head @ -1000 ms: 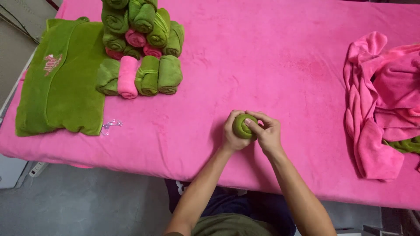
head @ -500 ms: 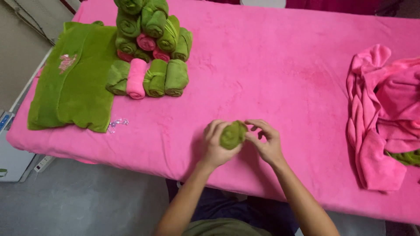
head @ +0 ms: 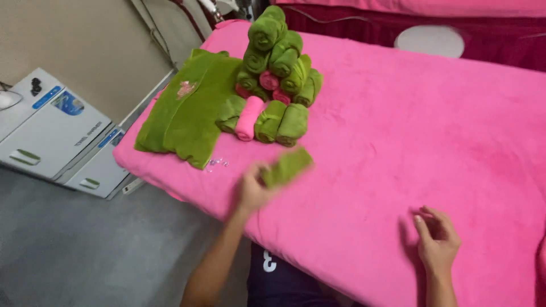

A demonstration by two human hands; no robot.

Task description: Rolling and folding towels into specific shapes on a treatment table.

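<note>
Head view: near to far across a bed covered in pink plush cloth (head: 443, 131).
Right hand (head: 437, 241): nearest — resting on the pink cover, fingers loosely curled, holding nothing.
Left hand (head: 253, 190): blurred, gripping a rolled green towel (head: 286, 166) just above the cover.
Beyond it: a stacked pile of rolled green and pink towels (head: 273, 74) — near the held roll.
Beside the pile: a flat folded green towel (head: 190, 108).
</note>
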